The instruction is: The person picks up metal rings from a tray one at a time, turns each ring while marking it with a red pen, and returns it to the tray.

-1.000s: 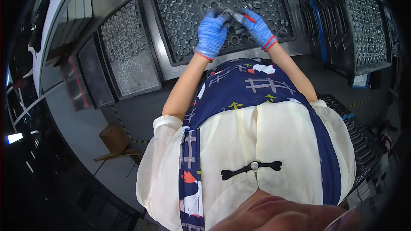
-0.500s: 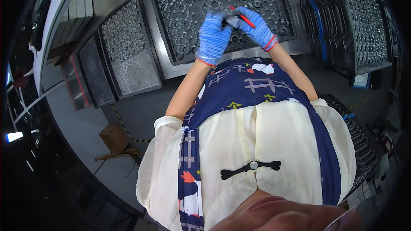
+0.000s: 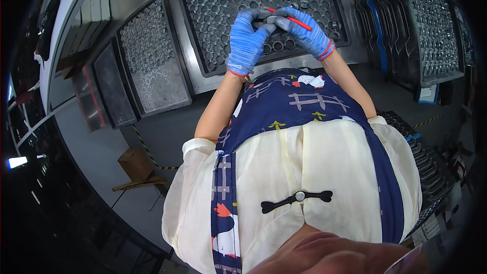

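Past the near tray edge (image 3: 217,73), knit-gloved right hand (image 3: 310,34) fingers clamp a slim red rod (image 3: 300,23); left hand (image 3: 247,43) fingers unclear.

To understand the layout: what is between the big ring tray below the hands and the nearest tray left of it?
In the head view, a strip of metal tabletop separates the big tray from the left tray.

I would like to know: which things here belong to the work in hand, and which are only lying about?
Seemingly in use:
red pen-like tool, in the right hand
large ring tray, beneath both hands

Seemingly just nearby:
cardboard box
partly filled tray at left, untouched
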### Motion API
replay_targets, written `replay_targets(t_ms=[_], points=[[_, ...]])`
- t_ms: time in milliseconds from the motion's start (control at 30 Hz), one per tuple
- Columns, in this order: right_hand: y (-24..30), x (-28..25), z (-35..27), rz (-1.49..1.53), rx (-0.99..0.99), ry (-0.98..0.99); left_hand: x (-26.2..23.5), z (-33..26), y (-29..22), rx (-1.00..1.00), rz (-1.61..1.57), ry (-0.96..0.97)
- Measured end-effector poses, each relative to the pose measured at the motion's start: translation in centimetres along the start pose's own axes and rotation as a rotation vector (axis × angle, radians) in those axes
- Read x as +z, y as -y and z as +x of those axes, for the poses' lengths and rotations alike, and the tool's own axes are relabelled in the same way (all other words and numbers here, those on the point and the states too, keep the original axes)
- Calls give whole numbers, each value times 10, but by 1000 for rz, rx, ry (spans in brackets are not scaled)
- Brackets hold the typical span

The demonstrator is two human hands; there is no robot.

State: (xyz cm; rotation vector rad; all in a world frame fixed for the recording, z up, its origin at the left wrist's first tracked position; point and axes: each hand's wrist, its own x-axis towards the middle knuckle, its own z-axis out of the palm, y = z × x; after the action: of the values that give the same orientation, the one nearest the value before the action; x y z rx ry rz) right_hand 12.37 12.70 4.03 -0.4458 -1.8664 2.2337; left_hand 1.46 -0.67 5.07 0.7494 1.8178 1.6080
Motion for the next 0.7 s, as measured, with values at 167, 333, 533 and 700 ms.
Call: replay_targets(t_ms=[167, 333, 533, 700], points=[[0, -2, -2, 120, 42, 39, 1, -3, -9, 67, 86, 18], [4, 1, -4, 33, -33, 17, -2, 0, -6, 163, 207, 9], [3, -1, -5, 266, 104, 45, 1, -1, -13, -139, -323, 35], [6, 1, -5, -131, -117, 22, 0, -4, -11, 112, 36, -14]])
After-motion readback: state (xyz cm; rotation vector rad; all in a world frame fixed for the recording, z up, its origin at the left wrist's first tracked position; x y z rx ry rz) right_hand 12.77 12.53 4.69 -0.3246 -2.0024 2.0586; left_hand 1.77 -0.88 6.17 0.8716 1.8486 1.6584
